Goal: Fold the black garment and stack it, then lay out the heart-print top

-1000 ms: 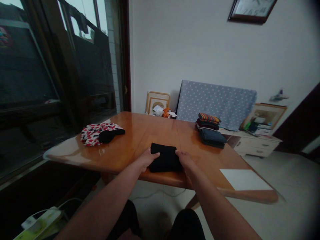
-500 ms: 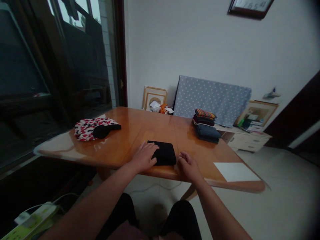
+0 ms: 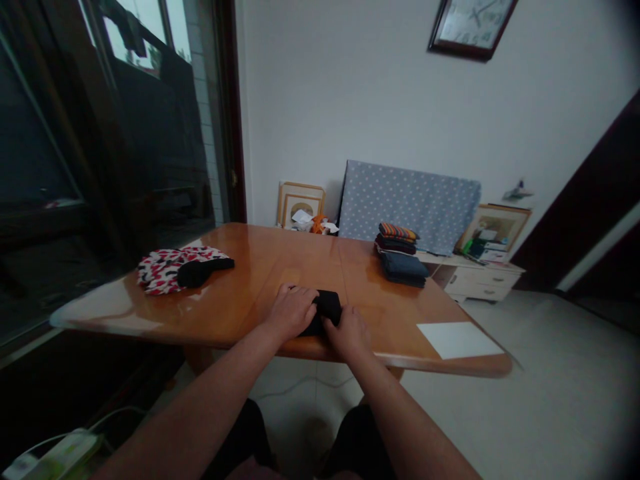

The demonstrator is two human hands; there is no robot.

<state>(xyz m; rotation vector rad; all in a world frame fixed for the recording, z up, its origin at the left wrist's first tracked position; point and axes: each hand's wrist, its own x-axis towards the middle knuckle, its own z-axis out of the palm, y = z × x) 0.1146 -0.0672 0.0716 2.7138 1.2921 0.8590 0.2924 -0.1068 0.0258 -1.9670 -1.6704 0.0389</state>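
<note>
A small folded black cloth (image 3: 329,304) lies near the front edge of the wooden table (image 3: 250,303). My left hand (image 3: 291,311) lies on its left part, fingers curled over it. My right hand (image 3: 347,331) presses on its right front corner, fingers bent on the fabric. Most of the cloth is hidden under the two hands.
A red, white and black patterned cloth (image 3: 163,268) with a black piece (image 3: 203,271) on it lies at the table's left. A stack of folded clothes (image 3: 400,263) stands at the back right. A white sheet (image 3: 459,339) lies on the right front corner.
My right hand has moved from the table edge onto the black cloth. The hands have come together and the cloth looks smaller, folded in. The view shifted slightly.
</note>
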